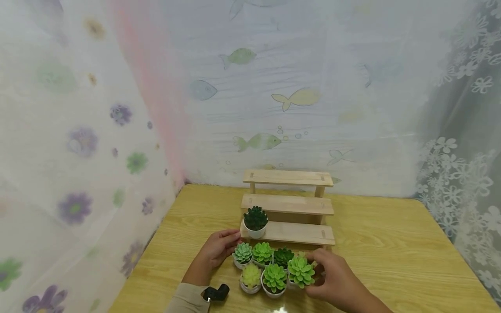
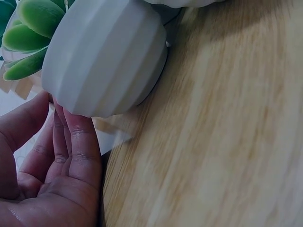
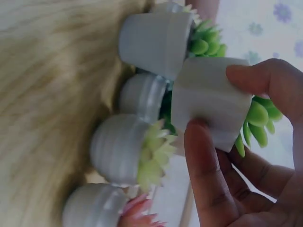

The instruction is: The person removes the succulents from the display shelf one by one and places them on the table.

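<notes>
My right hand (image 1: 332, 276) pinches a small white pot with a bright green succulent (image 1: 301, 270) between thumb and fingers. In the right wrist view this angular pot (image 3: 213, 94) is raised above the neighbouring pots. At the left end of the lowest shelf of a three-step wooden plant stand (image 1: 287, 177), my left hand (image 1: 217, 248) grips the board's end; its fingertips are partly hidden behind a ribbed white pot (image 2: 109, 56) in the left wrist view. A dark green succulent in a white pot (image 1: 256, 221) stands on that shelf's left side.
Before the stand are several potted succulents, among them a pale green one (image 1: 242, 252), a yellow-green one (image 1: 250, 276) and a bright green one (image 1: 275, 278). A pink one (image 3: 139, 213) shows in the right wrist view. The wood-grain table (image 1: 383, 261) backs onto a fish-patterned curtain (image 1: 235, 113).
</notes>
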